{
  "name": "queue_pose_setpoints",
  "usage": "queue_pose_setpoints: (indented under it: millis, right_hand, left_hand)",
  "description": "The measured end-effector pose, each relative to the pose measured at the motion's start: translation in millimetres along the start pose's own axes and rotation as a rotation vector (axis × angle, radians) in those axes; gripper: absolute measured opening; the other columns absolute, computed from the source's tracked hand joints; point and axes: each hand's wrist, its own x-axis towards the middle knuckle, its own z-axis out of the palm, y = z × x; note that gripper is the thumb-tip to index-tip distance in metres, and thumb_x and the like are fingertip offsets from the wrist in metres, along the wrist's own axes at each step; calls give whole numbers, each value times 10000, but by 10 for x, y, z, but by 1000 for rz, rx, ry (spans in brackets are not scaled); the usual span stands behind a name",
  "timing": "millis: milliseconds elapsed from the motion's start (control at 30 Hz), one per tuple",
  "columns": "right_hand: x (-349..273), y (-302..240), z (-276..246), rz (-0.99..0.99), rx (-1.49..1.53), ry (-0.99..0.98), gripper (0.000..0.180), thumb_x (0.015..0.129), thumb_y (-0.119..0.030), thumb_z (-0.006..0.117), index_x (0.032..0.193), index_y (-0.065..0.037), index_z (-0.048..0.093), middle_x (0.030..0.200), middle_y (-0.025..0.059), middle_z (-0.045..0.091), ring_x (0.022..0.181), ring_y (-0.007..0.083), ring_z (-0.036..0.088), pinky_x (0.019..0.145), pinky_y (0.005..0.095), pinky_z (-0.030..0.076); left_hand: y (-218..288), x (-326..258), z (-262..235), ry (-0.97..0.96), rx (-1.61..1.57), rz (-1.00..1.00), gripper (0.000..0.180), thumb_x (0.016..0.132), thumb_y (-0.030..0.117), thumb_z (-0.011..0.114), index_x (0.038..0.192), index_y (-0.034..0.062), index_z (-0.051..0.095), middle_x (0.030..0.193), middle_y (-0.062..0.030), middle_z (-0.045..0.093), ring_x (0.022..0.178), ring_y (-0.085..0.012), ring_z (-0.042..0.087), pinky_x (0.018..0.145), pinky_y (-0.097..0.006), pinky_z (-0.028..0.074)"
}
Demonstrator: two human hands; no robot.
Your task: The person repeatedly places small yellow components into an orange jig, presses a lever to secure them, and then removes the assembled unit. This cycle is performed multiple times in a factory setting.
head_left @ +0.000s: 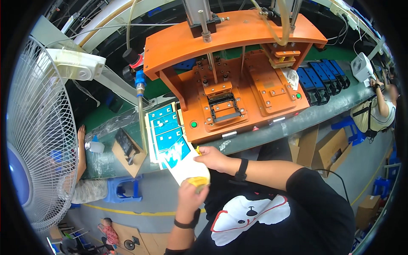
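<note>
My left hand [191,196] is closed on the near end of a white backing sheet [191,169], with yellow covering on its fingertips. A glossy blue adhesive label [177,154] sits at the sheet's far end. Beside it, my right hand [213,159] pinches the sheet's right edge, with a bit of yellow at its fingertips too. Beyond my hands lies a stack of label sheets [166,123] with blue panels. To its left, a black plastic part [126,143] rests on a cardboard piece [135,164].
An orange press [199,131] stands ahead, a black frame [224,106] in its left fixture. Blue-and-black parts [325,76] line the green bench to the right. A large fan [40,136] fills the left side. Co-workers are at both sides. Cardboard boxes [331,146] stand at right.
</note>
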Motion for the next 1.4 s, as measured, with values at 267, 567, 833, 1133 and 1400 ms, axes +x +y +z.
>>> queue_pose_setpoints:
  millis: [267,567,833,1133,1400]
  right_hand:
    - [-791,-760,94,-395,-695,-99,169,952,-144,674,1013,10,639,858,206,677,786,339,691,695,411,526]
    - [-1736,-1174,-708,-764,-819,25,155,910,-134,710,957,3,654,866,218,663,819,442,658,699,481,519]
    - [-3563,192,-2705,-510,-487,1304,127,955,-78,665,1057,-17,709,844,34,713,738,119,640,658,318,532]
    - [-5634,3366,-2840,640,62,2182,450,840,-160,674,1228,67,671,1170,290,724,1108,431,704,973,452,551]
    - [-3664,670,-2945,-452,-499,1530,278,941,-150,702,1170,7,672,1065,182,688,929,367,674,840,428,560]
  left_hand:
    - [249,269,178,422,-90,-207,385,883,56,780,1242,-57,701,1231,-188,714,1150,-311,690,1019,-392,516]
    - [580,553,528,371,-841,-428,164,1006,17,657,1132,-57,730,1055,-119,754,925,-185,710,861,-333,575]
    - [733,889,747,123,-1267,-547,334,1101,322,565,1194,12,648,1016,-58,695,834,-146,596,915,-325,513]
    - [781,962,1208,-330,-1367,-295,226,1024,95,651,1223,-6,618,1145,-137,709,1002,-211,686,941,-366,552]
    - [622,821,1126,-221,-817,-253,207,980,-1,686,1186,-23,691,1139,-98,736,1017,-162,701,933,-297,544]
